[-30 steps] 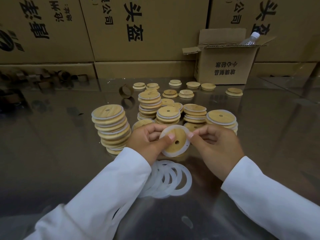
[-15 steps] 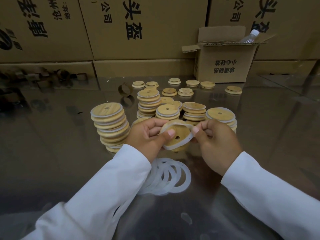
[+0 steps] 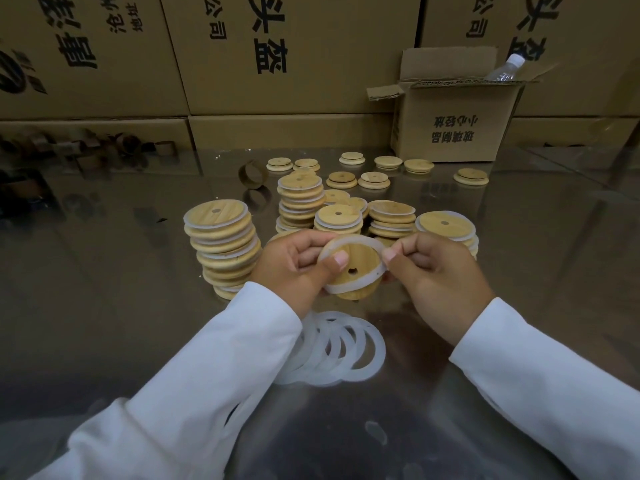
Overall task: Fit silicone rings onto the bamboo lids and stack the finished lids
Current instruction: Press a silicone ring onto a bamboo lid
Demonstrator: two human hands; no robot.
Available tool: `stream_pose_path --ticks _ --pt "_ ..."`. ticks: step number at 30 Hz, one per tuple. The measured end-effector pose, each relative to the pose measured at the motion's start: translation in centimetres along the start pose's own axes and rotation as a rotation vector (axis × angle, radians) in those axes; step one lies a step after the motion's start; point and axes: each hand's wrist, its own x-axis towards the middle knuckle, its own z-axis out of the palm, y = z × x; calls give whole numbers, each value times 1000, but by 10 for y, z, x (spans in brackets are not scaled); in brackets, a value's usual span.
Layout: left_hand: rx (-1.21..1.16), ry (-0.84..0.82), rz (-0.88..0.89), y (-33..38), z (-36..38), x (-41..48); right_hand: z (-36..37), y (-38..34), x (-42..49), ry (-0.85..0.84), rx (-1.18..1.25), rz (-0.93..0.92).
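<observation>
Bamboo lid (image 3: 362, 271) under assembly is held above the steel table (image 3: 104, 278) between both hands, just in front of the stacks of finished lids (image 3: 221, 244). It is noted as a round, pale-grained disc with a small hole near its centre, tilted toward the camera. A translucent white silicone ring (image 3: 353, 240) is seated round the upper and left edge. Along the lower side the ring is seen crossing the face of the disc, so it is only partly fitted. The left hand (image 3: 294, 265) is curled round the lid's left rim, with the thumb pressed on its face. The right hand (image 3: 436, 271) is closed in a pinch on the ring at the right rim. Loose silicone rings (image 3: 363, 355) are overlapped on the table just below the hands. Each stacked lid is edged in white. Bare lids (image 3: 374, 180) are scattered singly behind the stacks, near an open carton (image 3: 450, 129).
</observation>
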Motion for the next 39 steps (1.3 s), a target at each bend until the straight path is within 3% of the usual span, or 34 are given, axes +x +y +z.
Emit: stream_pose_path --ticks 13,21,28,39 --pt "-92 57 -54 -1 1 1 6 4 -5 46 2 25" --pt "-11 -53 -89 -2 3 -1 5 3 -7 78 -95 0" --pt "41 -36 -28 -1 4 -1 3 -1 -9 105 -303 -69" --pt "110 -45 129 6 3 -3 3 -3 -6 48 -300 -47"
